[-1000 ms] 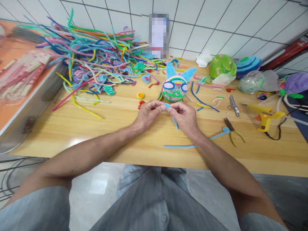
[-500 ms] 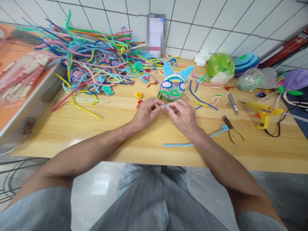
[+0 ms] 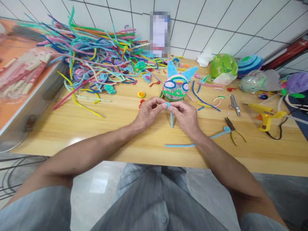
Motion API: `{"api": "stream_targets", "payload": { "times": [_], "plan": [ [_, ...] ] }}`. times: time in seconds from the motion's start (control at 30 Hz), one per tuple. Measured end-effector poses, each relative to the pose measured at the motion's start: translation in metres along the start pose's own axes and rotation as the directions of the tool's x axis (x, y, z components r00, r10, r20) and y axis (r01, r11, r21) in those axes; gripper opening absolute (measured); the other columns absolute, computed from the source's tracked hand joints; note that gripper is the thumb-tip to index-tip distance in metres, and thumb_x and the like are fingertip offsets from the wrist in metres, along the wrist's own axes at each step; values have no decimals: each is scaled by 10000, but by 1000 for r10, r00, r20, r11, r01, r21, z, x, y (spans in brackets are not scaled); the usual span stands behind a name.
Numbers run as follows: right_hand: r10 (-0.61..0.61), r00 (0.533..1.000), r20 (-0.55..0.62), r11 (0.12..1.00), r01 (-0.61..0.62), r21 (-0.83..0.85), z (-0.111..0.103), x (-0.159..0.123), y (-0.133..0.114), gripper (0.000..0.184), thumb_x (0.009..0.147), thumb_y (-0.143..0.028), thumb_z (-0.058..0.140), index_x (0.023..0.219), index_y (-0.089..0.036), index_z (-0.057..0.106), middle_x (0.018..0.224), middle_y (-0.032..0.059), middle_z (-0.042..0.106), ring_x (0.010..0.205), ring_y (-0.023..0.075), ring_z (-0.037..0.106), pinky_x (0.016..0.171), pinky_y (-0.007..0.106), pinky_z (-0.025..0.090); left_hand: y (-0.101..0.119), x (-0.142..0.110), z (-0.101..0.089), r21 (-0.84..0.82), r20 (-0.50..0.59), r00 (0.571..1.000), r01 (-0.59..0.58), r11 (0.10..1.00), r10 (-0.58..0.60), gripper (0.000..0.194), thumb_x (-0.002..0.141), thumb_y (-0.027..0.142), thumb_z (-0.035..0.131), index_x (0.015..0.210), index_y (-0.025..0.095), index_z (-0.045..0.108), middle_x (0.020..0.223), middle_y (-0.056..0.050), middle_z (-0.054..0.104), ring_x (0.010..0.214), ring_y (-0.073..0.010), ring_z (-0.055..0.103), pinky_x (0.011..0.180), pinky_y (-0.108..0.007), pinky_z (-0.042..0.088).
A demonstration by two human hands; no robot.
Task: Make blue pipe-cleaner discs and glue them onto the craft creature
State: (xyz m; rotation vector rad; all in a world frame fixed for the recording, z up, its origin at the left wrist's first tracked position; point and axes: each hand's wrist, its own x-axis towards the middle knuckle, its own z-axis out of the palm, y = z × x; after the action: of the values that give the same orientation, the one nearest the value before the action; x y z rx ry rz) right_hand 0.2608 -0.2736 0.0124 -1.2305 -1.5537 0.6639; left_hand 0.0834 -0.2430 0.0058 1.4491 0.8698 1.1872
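Light-blue pipe cleaner (image 3: 171, 120), centre: its curled end lies between my fingertips above the wooden table (image 3: 134, 144), in front of the eared ball, and its straight tail points toward me. From left to right: plastic-wrapped sticks (image 3: 26, 73) lie on an orange surface (image 3: 12, 41). A heap of mixed pipe cleaners (image 3: 96, 51) spreads beside them, near the tiled wall. A yellow-orange coil (image 3: 141, 94) rests near a red coil (image 3: 141, 102), the latter just beside my left hand (image 3: 146, 114). This hand is closed in a narrow pinch on the curled end. An upright panel (image 3: 160, 35), pixelated, stands at the wall. Next, the eared ball (image 3: 175, 89) bears two blue ears and a green-outlined mouth. My right hand (image 3: 186, 116) pinches the same curl, thumb and fingers drawn together. Light-blue lengths show on either side of my right forearm; I cannot tell whether they are joined. The right-hand length has a coiled end (image 3: 226, 129) touching or just beside the pliers (image 3: 232, 128). Farther right are a green ball (image 3: 223, 68), a clear ball (image 3: 252, 81), a yellow glue gun (image 3: 266, 117) and a purple piece (image 3: 297, 82).
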Motion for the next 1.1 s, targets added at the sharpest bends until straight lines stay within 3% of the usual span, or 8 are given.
{"api": "stream_targets", "payload": {
  "times": [0.17,0.3,0.4,0.5,0.6,0.83,1.1],
  "plan": [
    [106,994,13,988,-107,109,5,-2,-1,261,864,-471,787,889,-211,781,782,1,744,681,143,618,652,283,487,1,-3,2,-77,-26,1000,-5,997,3,344,837,521,809,831,185,734,755,10,681,663,-110,526,642,-255,428],
    [84,996,26,994,-85,70,2,0,-1,252,883,-456,765,847,-207,754,713,-16,686,615,126,565,601,272,450,-2,-3,2,-78,6,1000,27,997,-26,350,845,529,799,852,185,733,678,29,613,591,-100,450,571,-251,364],
    [-37,998,45,997,40,-73,-5,2,-3,167,917,-346,724,824,-207,728,703,-16,648,610,125,550,592,271,433,-2,0,-1,49,41,999,-23,999,21,282,871,465,773,879,186,734,653,37,579,574,-103,422,555,-256,334],
    [-206,975,88,931,223,-289,-11,3,-6,115,924,-233,700,813,-207,717,721,-3,640,655,138,566,640,285,441,0,4,-4,201,101,984,-168,965,150,158,905,337,724,885,181,732,756,6,656,657,-118,508,632,-263,395],
    [-282,952,121,878,306,-368,-13,3,-6,105,935,-202,691,835,-204,721,746,9,656,689,150,585,677,296,454,2,5,-6,264,148,964,-253,931,220,124,927,267,683,853,174,718,802,-13,688,710,-128,554,691,-267,427],
    [-90,995,54,983,97,-155,-7,2,-4,130,936,-316,716,860,-218,755,764,7,660,652,139,565,604,281,445,-1,5,-6,137,40,990,-138,981,133,211,914,385,720,867,179,721,802,-6,691,689,-127,535,659,-262,426],
    [78,996,37,997,-79,27,0,0,-1,277,889,-488,746,853,-214,765,712,-7,632,628,131,512,571,268,430,0,-1,0,20,-50,997,-53,998,54,279,869,461,769,845,185,733,797,-1,700,736,-133,578,717,-265,482]
  ]
}}
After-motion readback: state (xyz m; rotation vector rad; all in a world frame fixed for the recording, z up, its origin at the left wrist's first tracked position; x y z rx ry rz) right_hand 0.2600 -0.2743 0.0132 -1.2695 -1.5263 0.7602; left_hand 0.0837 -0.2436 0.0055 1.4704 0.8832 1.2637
